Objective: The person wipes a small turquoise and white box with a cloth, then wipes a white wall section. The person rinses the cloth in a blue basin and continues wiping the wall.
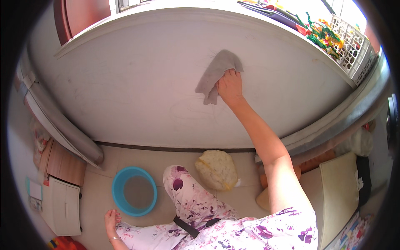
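My right hand point(230, 88) presses a grey cloth point(216, 71) flat against the white wall point(141, 83) below the sill. The fingers are closed over the cloth's right edge, and its lower left corner hangs loose. Faint smudges and scuffs mark the wall around it. My left hand point(111, 223) is low on the left beside my knee, its fingers loosely bent, with nothing in them. Nearest to it stands a round blue basin point(118, 196) on the floor, holding murky grey water point(138, 192).
A pale, lumpy bundle point(216, 170) lies on the floor by the wall. Covered pipes point(62, 116) run along both sides. A white drawer unit point(62, 206) stands at left, a cream padded seat point(339, 196) at right. A white plastic basket point(354, 52) sits on the sill point(166, 11).
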Motion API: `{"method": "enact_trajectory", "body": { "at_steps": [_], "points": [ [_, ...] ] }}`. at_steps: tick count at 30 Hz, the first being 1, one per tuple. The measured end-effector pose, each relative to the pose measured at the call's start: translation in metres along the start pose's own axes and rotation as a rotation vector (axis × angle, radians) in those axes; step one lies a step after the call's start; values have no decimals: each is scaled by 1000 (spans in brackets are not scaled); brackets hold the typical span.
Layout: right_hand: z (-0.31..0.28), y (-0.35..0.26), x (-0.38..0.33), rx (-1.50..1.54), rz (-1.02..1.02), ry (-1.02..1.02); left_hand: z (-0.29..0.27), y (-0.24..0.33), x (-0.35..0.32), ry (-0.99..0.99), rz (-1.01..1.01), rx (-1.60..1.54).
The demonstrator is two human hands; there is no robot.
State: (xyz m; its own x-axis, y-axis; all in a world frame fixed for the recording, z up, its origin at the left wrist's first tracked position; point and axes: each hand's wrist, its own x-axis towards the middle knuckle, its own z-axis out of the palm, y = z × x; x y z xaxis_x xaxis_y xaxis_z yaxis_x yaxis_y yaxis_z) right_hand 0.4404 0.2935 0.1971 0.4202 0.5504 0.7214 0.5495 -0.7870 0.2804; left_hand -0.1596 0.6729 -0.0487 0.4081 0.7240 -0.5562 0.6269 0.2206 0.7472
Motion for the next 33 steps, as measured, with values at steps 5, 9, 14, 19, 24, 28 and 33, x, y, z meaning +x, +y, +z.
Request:
{"method": "enact_trajectory", "body": {
  "at_steps": [5, 9, 14, 19, 24, 28, 33],
  "points": [
    [-7, 20, -20, -69, -89, 220, 0, 5, -5, 0, 12, 23],
    [-9, 11, -11, -56, -79, 12, 0, 2, 3, -12, 6, 28],
    [-10, -12, 15, -15, -84, 30, -11, -6, 6, 8, -5, 39],
    [-13, 19, -23, -76, -26, 91, -13, -12, 1, 32, -3, -11],
    [-6, -5, 1, -6, -62, 105, -13, -7, -4, 36, 3, 21],
    [-8, -35, 28, 81, -133, 159, -14, -3, -5, 34, -9, 28],
    [-12, -10, -7, -36, -26, -10, -16, -10, -10, 38, 23, -11]
  ]
}}
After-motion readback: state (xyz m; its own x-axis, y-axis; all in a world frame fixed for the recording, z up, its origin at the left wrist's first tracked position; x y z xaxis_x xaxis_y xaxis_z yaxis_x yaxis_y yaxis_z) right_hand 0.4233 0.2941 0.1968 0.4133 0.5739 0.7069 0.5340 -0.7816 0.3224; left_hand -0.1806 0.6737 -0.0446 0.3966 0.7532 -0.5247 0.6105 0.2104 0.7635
